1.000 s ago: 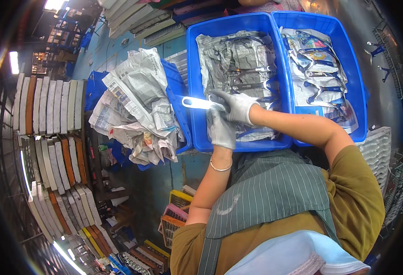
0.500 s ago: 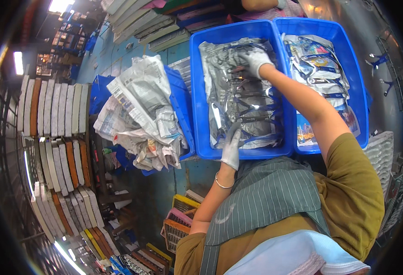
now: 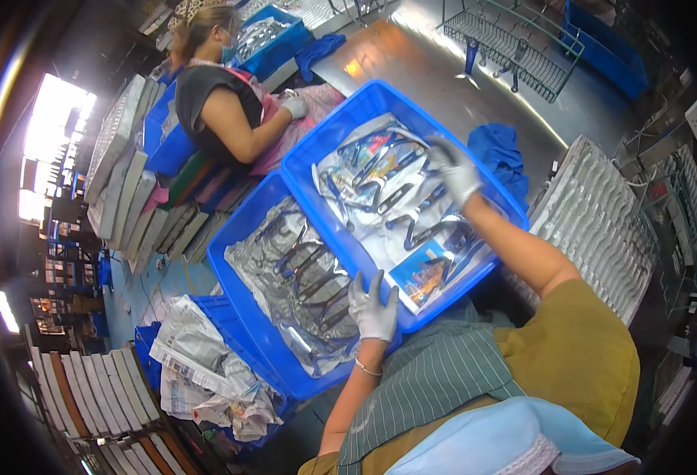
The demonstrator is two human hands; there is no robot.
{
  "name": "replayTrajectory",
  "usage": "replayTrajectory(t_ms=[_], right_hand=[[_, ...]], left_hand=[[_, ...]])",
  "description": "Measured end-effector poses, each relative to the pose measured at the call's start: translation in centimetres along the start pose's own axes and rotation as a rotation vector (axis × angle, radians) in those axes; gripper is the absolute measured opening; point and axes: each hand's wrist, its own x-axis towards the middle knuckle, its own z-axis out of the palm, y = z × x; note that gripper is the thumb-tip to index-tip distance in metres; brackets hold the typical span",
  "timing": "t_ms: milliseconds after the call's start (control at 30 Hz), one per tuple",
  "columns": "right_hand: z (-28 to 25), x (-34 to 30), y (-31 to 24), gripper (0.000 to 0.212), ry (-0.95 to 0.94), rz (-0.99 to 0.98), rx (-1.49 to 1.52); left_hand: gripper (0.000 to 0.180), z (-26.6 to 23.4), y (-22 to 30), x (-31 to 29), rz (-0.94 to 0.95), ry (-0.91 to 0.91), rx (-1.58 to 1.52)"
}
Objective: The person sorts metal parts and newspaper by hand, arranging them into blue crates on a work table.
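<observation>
Your left grey-and-white gloved hand [image 3: 373,309]: fingers spread at blue plastic bin's [image 3: 378,99] left rim. Your right gloved hand [image 3: 455,170]: blurred, grip unclear. Inside, dark-handled metal tool [image 3: 396,198] slants lower-left to upper-right.

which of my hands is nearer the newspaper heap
Left. The left hand is right of the newspaper heap, at the bins' adjoining rims; the right hand is farther off, over the right bin.
</observation>
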Motion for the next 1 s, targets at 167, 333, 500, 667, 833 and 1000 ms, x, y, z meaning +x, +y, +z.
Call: replayTrajectory(t_ms=[167,333,500,667,833,1000], right_hand=[[-12.7,8.9,8.4,0.040,0.682,-0.127,-0.224],[-18.5,18.8,10.6,0.054,0.883,-0.093,-0.801],[-26.3,26.6,16.7,0.048,1.035,-0.230,-0.574],[-26.6,28.1,17.0,0.044,0.851,-0.141,-0.204],[-24.9,27.1,16.9,0.041,0.662,-0.044,0.137],[-26.3,25.3,17.6,0.038,0.466,0.061,0.472]], left_hand=[[0.042,2.0,1.4,1.8,-0.003,0.015,0.261],[0.031,1.8,1.6,1.2,-0.041,0.045,0.363],[0.026,2.2,2.2,1.7,-0.034,0.021,0.329],[0.023,2.5,2.0,1.7,-0.040,0.031,0.341],[0.023,2.5,1.8,1.6,-0.049,0.028,0.339],[0.024,2.5,1.8,1.9,0.004,0.050,0.335]])
